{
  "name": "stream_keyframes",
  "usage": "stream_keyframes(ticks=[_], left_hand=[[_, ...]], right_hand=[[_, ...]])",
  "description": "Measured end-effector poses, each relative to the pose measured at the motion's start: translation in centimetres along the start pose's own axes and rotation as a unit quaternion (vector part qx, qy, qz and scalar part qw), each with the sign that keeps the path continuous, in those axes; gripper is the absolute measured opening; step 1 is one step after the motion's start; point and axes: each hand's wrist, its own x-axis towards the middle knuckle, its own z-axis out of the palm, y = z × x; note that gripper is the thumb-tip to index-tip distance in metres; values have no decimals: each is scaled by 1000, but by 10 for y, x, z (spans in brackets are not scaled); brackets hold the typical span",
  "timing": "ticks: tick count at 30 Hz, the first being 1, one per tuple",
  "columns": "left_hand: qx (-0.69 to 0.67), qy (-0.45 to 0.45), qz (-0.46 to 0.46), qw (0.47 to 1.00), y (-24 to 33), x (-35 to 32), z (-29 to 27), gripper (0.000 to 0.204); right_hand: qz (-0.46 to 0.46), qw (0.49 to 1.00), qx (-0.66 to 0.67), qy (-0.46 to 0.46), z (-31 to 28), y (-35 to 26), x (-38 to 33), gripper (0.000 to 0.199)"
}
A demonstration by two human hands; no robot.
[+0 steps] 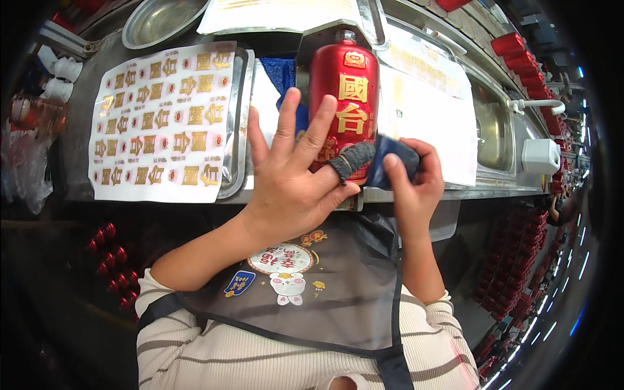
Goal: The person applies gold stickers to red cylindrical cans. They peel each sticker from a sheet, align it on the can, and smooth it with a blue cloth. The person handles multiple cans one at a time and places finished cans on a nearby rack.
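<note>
A red bottle (325, 78) with raised gold characters lies in a metal holder, its neck pointing away from me. My left hand (292, 162) is spread over the bottle's near left side, fingers stretched apart. A grey knitted finger sleeve (354, 162) covers its index finger, which rests across the lower part of the bottle. Between the thumb and fingers of my right hand (416, 185) is a dark blue flat scraper (390, 162), its edge close against the bottle's lower right side. Whether it touches the bottle, I cannot tell.
On the left, a white sheet of gold character stickers (140, 133) overlaps a metal tray (244, 117). Another pale sheet (442, 130) lies right of the bottle, before a sink (494, 123) with a white tap. A metal bowl (159, 23) stands far left; blue cloth (279, 71) lies beside the bottle.
</note>
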Motion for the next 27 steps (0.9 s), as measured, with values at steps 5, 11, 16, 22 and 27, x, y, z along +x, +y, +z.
stream_keyframes(ticks=[5, 11, 16, 22, 27], left_hand=[[-3, 24, -26, 999, 6, -25, 11, 27], [-40, -5, -106, 994, 4, -59, 12, 37], [-73, 19, -122, 990, -11, -61, 9, 36], [-116, -3, -67, 991, -29, -22, 6, 96], [-176, -42, -89, 980, -25, 8, 20, 88]], right_hand=[[-159, 983, -89, 35, -1, -3, -4, 27], [-427, 858, -264, -112, 5, -13, -27, 50], [-434, 846, -275, -141, 10, -32, -14, 48], [-49, 996, -71, -14, 11, -16, 9, 24], [70, 997, 41, -16, -28, 3, 4, 42]])
